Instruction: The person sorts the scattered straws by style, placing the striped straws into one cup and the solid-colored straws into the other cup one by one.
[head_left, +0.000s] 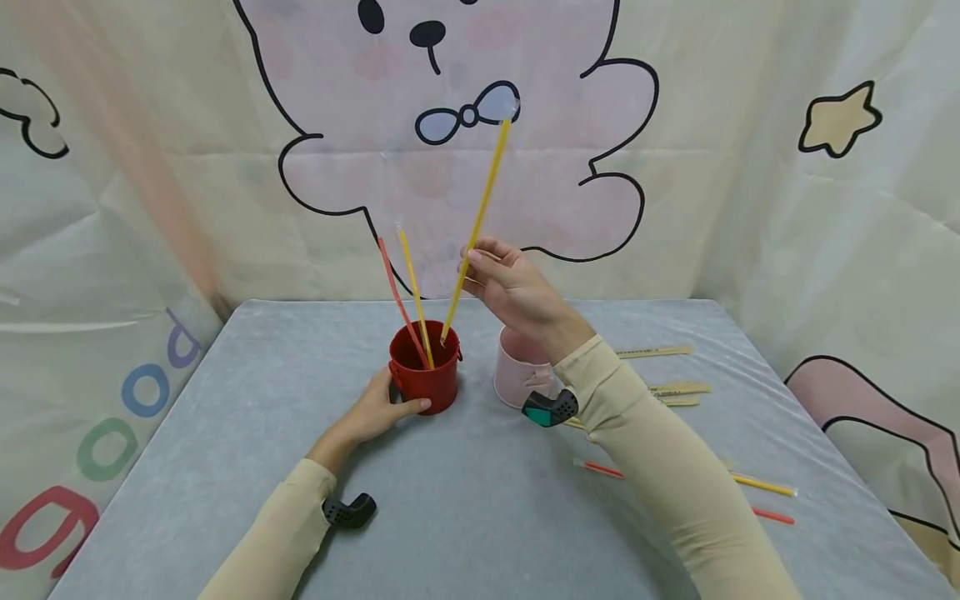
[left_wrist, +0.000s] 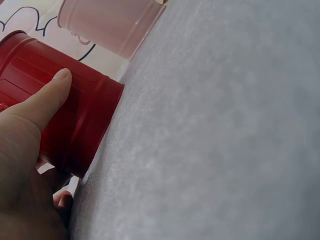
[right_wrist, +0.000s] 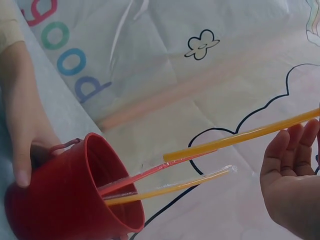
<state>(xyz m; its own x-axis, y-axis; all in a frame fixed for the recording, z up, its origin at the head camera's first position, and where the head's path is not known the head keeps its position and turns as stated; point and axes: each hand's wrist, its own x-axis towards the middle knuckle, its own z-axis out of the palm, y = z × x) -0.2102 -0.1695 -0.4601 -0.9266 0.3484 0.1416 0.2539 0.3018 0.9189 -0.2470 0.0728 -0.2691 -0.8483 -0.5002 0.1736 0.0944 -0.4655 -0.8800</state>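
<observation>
My left hand (head_left: 377, 410) grips a small red bucket (head_left: 427, 388) that stands on the table. Its thumb lies along the near wall in the left wrist view, and the other fingers go round the far side, partly hidden. Inside the bucket lean a red straw (head_left: 397, 292) and a yellow straw (head_left: 416, 287), both in clear wrappers. My right hand (head_left: 517, 293) pinches another yellow straw (head_left: 487, 187) around its middle, tilted, with the lower end by the bucket's mouth. In the right wrist view, that end (right_wrist: 170, 156) hangs just outside the rim, apart from it.
A pink bucket (head_left: 517, 371) stands right of the red one, partly behind my right wrist. Several paper-wrapped sticks (head_left: 678, 388) lie on the table's right side. Nearer lie red straws (head_left: 772, 516) and a yellow straw (head_left: 765, 484), partly covered by my right arm. A printed curtain (head_left: 465, 183) hangs behind.
</observation>
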